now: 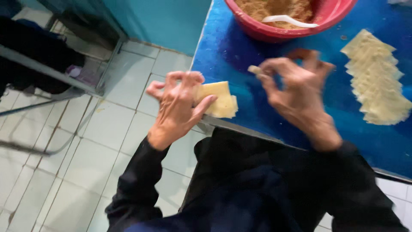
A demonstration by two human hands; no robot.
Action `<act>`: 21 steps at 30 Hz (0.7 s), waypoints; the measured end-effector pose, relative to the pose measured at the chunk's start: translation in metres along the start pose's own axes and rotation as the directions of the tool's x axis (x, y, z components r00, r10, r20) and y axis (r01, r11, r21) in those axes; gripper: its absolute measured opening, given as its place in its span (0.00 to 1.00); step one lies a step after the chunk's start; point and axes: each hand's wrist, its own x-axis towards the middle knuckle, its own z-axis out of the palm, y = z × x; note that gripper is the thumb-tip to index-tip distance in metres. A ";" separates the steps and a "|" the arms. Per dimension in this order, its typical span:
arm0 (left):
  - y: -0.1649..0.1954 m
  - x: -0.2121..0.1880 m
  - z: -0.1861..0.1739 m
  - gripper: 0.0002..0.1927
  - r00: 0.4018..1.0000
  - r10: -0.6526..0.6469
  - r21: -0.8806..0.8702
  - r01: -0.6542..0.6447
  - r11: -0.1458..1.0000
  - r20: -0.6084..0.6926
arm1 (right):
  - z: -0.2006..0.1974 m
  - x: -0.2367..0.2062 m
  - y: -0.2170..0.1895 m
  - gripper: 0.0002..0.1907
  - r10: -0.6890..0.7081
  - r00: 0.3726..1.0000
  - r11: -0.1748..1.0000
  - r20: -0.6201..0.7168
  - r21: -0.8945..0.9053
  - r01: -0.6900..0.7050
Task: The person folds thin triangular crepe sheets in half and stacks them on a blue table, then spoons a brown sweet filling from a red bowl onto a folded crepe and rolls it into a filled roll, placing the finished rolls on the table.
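I am seeing the left hand (pixel 178 107) gripping a pale dough square (pixel 219 99) beside the blue table (pixel 240 47); the right hand (pixel 296 86) is pinching a small piece (pixel 254 69) above the table, and white floor tiles (pixel 86 141) are lying left of it.

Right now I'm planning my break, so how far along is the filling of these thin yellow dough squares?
Done: I see no finished pieces. In hand: the left hand holds a small stack of pale yellow square wrappers; the right hand pinches a small bit of something pale. Left: an overlapping row of wrappers lies on the blue table, and the red plastic bowl holds brown crumbly filling with a white spoon.
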 end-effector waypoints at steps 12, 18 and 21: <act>0.013 -0.004 0.009 0.20 0.994 0.076 0.145 -0.065 0.987 -0.073 | -0.088 -0.117 0.063 0.04 0.113 0.989 0.891 -0.095 -0.431 -0.143; 0.073 0.007 0.022 0.25 0.966 0.217 0.071 -0.209 0.975 -0.142 | -0.107 -0.166 0.109 0.07 0.074 0.997 0.593 0.006 -0.804 -0.039; 0.115 0.017 0.051 0.27 0.901 0.431 -0.017 -0.432 0.902 -0.052 | -0.105 -0.159 0.115 0.08 0.031 0.999 0.593 0.006 -0.805 -0.014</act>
